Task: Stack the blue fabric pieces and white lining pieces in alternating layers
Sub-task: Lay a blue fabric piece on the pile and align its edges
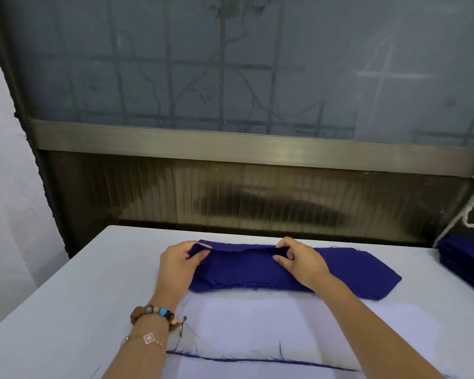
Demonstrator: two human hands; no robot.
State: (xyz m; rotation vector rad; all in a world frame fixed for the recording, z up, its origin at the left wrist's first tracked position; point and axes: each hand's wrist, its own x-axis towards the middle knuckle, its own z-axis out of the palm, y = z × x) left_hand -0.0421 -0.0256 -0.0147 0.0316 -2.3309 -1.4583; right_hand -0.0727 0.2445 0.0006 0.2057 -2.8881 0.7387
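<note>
Step in hand: placing a blue piece (257, 266). Left hand (179, 262) and right hand (301, 262) pinch its far edge. Next, lay it flat on the white lining (257, 321), edges aligned.

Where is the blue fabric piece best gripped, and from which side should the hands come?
Pinch the blue fabric piece along its far long edge at two points, reaching over it from the near side, as the left hand and right hand do. It is long, limp and lies crosswise, so one grip would likely let it sag.
</note>
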